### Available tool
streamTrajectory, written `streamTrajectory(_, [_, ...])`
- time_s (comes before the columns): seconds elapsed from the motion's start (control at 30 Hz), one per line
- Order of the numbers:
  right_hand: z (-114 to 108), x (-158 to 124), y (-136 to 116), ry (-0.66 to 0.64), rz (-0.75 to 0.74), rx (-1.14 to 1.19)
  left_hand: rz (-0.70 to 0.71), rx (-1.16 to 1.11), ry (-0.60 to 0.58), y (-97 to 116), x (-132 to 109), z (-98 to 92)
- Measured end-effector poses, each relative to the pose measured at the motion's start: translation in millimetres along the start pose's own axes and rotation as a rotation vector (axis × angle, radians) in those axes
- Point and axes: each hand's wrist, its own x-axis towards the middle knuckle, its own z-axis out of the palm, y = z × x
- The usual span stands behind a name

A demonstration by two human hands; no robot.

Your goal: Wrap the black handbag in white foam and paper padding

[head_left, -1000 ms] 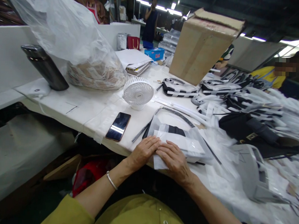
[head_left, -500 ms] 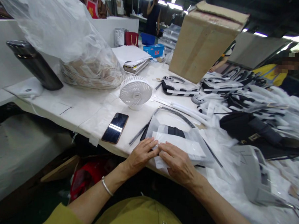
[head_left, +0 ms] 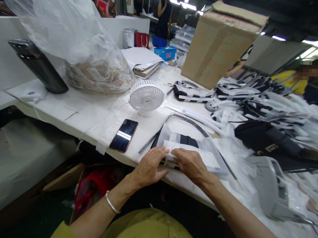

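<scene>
A dark handbag (head_left: 189,141) lies at the table's front edge, partly covered by a translucent wrap and a white wrapping sheet (head_left: 208,157). Its wrapped strap (head_left: 192,121) arches behind it. My left hand (head_left: 152,165) rests on the bag's near left part, fingers stretched out and thumb apart. Beside it, my right hand (head_left: 190,165) has bent fingers pressed together at the near edge of the white sheet. Its fingertips are partly hidden. A pale strip (head_left: 170,161) runs down the bag's front between the hands.
Left of the bag lie a phone (head_left: 124,135) and a small white fan (head_left: 146,98). A grey tape dispenser (head_left: 268,187) stands right, near a black bag (head_left: 268,141) and wrapped bags. Farther back are a cardboard box (head_left: 220,44), flask (head_left: 42,70) and large plastic sack (head_left: 80,42).
My right hand has curled its fingers and risen slightly at the sheet's edge. My left thumb has moved down, away from the fingers. The white flap hanging at the front no longer hangs down.
</scene>
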Motion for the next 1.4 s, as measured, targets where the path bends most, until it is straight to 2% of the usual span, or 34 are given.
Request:
streamTrajectory(0.07, [0, 5, 3, -0.021, 0.075, 0.079, -0.064, -0.004, 0.026, 6, 4, 0.5])
streamTrajectory(0.23, [1, 14, 10, -0.050, 0.287, 0.299, -0.151, 0.016, 0.190, 12, 11, 13.9])
streamTrajectory(0.37, [3, 13, 16, -0.007, 0.402, 0.438, -0.174, 0.048, 0.243, 12, 16, 22.3])
streamTrajectory(0.5, [8, 10, 18, 0.076, 0.426, 0.467, -0.194, 0.235, 0.274, 10, 25, 27.3])
streamTrajectory(0.63, [14, 8, 16, 0.182, 0.385, 0.430, -0.154, 0.352, 0.265, 7, 28, 25.8])
streamTrajectory(0.8, [18, 1, 13, 0.268, 0.275, 0.315, -0.065, 0.176, 0.156, 11, 19, 13.6])
streamTrajectory(1.0, [10, -28, 5, 0.306, -0.155, 0.293, -0.115, 0.049, 0.004, 11, 10, -3.0])
streamTrajectory(1.1, [8, -42, -3, 0.296, -0.282, 0.267, -0.192, -0.059, -0.048, 7, 14, -7.5])
streamTrajectory(1.23, [7, -46, -11, 0.315, -0.285, 0.196, -0.319, -0.008, 0.032, 12, 23, -0.1])
streamTrajectory(1.4, [-3, -37, -16, 0.223, -0.198, 0.166, -0.291, 0.103, 0.085, 23, 24, 11.1])
